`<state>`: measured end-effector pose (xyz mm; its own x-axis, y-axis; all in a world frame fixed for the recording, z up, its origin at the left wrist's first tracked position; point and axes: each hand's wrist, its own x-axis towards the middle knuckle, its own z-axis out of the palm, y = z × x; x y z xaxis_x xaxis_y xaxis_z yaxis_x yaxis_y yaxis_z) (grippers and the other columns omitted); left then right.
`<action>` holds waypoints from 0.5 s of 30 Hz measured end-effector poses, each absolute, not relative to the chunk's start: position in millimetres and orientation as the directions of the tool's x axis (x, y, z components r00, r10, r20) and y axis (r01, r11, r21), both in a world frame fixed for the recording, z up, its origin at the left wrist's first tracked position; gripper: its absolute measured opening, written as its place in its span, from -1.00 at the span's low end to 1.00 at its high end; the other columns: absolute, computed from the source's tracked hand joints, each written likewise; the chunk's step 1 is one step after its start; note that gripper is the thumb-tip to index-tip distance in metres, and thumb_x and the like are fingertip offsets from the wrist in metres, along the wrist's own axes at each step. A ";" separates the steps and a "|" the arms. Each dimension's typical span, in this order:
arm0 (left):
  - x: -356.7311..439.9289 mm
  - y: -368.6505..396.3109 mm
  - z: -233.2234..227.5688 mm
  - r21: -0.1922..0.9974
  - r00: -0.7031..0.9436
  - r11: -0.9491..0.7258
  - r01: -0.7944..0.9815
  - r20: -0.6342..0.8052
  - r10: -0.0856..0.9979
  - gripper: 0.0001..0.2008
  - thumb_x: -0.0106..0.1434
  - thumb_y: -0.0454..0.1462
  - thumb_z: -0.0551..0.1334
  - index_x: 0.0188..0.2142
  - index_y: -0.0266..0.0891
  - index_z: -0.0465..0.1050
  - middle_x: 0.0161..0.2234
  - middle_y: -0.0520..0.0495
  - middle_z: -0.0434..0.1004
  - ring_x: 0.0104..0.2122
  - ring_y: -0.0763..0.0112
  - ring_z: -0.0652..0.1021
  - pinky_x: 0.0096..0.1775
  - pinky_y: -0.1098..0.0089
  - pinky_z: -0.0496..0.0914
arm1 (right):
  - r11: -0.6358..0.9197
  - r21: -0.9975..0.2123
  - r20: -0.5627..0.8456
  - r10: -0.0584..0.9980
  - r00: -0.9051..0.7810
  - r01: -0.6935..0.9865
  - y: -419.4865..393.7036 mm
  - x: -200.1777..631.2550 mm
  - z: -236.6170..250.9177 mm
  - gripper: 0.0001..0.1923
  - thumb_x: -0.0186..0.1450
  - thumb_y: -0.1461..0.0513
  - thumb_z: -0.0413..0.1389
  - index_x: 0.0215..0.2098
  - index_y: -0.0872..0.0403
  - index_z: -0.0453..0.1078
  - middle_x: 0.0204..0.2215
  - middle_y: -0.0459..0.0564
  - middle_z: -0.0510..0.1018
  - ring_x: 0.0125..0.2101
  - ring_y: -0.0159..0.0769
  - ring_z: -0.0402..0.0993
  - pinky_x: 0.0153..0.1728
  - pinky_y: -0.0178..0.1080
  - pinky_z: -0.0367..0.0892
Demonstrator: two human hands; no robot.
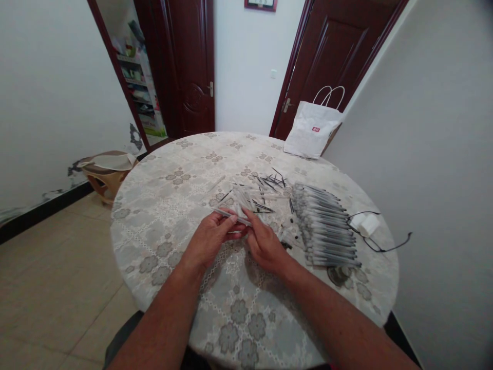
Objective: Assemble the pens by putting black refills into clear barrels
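Head view: a person is sitting at a round surface [162,216] covered in a flowered cloth, both hands meeting near its middle.
Left grip: the left hand [210,239] is closing finger and thumb on a clear pen barrel [231,216], which is lying slantwise from 10 o'clock to 4 o'clock just above the knuckles.
Right grip: the right hand [265,246] is pinching the same pen barrel at its 4 o'clock end; fingers are curled tight, and whether they are holding anything more I cannot tell.
Loose parts: a pile of clear barrels [246,198] is lying at 12 o'clock of the hands, touching the fingertips; thin black refills [271,181] are scattered beyond it, too tangled to count.
Finished row: a row of assembled pens [325,226] is lying side by side at 3 o'clock, roughly twenty, the exact count unclear.
Edges: one white charger [365,223] with a black cable is sitting near the rim at 3 o'clock; one white paper bag [311,128] is standing at the far rim at 1 o'clock.
Open room: bare cloth is stretching wide at 9 o'clock and at 6 o'clock toward the near rim.
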<state>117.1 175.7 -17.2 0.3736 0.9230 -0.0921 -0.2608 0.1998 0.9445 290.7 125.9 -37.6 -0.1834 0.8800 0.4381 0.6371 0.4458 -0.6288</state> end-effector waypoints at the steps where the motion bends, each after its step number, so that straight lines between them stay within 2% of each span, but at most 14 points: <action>1: 117.1 175.8 -17.0 0.946 0.358 0.190 -0.262 -0.088 0.929 -0.73 0.28 -0.17 0.36 -0.12 -0.27 0.43 -0.21 -0.21 0.67 -0.23 0.24 0.69 -0.19 0.32 0.58 | 0.490 -0.624 0.458 0.860 -0.223 0.609 124.6 286.6 -38.6 -0.27 0.36 0.40 -0.09 0.48 0.08 -0.08 0.30 0.19 0.34 0.25 -0.18 0.33 0.24 -0.04 0.28; 4: 116.2 177.2 -14.6 0.923 0.319 0.220 -0.315 -0.116 0.941 -0.77 0.28 -0.23 0.35 -0.14 -0.27 0.43 -0.24 -0.21 0.68 -0.28 0.26 0.70 -0.23 0.34 0.58 | 0.565 -0.629 0.495 0.820 -0.286 0.533 122.6 279.4 -38.8 -0.14 0.29 0.44 -0.07 0.50 0.00 -0.19 0.39 0.14 0.18 0.34 -0.18 0.18 0.27 0.01 0.24; 6: 114.9 179.0 -12.4 0.868 0.330 0.290 -0.402 -0.158 0.931 -0.84 0.28 -0.28 0.34 -0.19 -0.29 0.43 -0.26 -0.21 0.68 -0.30 0.26 0.70 -0.26 0.34 0.59 | 0.551 -0.671 0.489 0.832 -0.263 0.496 123.7 281.2 -36.3 -0.13 0.29 0.44 -0.06 0.50 -0.07 -0.18 0.40 0.10 0.17 0.30 -0.18 0.25 0.20 -0.03 0.33; 9: 111.2 183.9 -9.4 0.735 0.321 0.366 -0.571 -0.211 0.923 -0.95 0.33 -0.34 0.27 -0.27 -0.30 0.43 -0.32 -0.19 0.67 -0.34 0.27 0.70 -0.30 0.33 0.60 | 0.467 -0.747 0.479 0.872 -0.103 0.473 127.6 298.3 -26.4 -0.25 0.34 0.38 -0.05 0.46 -0.10 -0.04 0.35 0.12 0.27 0.10 -0.23 0.47 0.01 -0.13 0.46; 11: 107.8 188.1 -7.8 0.638 0.275 0.378 -0.670 -0.259 0.926 -0.89 0.39 -0.35 0.18 -0.29 -0.31 0.43 -0.38 -0.15 0.66 -0.37 0.29 0.69 -0.35 0.36 0.59 | 0.372 -0.777 0.435 0.901 0.005 0.509 128.9 319.1 -13.7 -0.43 0.38 0.32 -0.05 0.35 -0.04 0.16 0.18 0.11 0.47 -0.10 -0.29 0.57 -0.12 -0.19 0.47; 13: 104.8 191.8 -6.3 0.570 0.225 0.370 -0.734 -0.310 0.924 -0.81 0.44 -0.35 0.11 -0.31 -0.31 0.44 -0.43 -0.11 0.64 -0.40 0.34 0.69 -0.40 0.41 0.58 | 0.244 -0.751 0.335 0.942 0.035 0.614 126.0 343.4 3.9 -0.63 0.42 0.26 -0.03 0.15 0.03 0.37 -0.09 0.04 0.63 -0.28 -0.33 0.58 -0.18 -0.22 0.44; 15: 103.2 193.8 -5.3 0.540 0.197 0.362 -0.760 -0.339 0.920 -0.75 0.47 -0.33 0.06 -0.31 -0.33 0.44 -0.44 -0.11 0.63 -0.42 0.36 0.68 -0.43 0.44 0.56 | 0.135 -0.607 0.213 0.977 -0.003 0.783 118.0 364.9 23.5 -0.77 0.39 0.22 0.05 -0.06 0.06 0.49 -0.29 -0.02 0.65 -0.35 -0.32 0.55 -0.24 -0.26 0.38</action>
<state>103.2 193.8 -5.3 0.1970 0.9198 -0.3392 -0.7597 0.3619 0.5403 364.9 118.0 23.5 -0.0032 0.9771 0.2130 0.7830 0.1349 -0.6073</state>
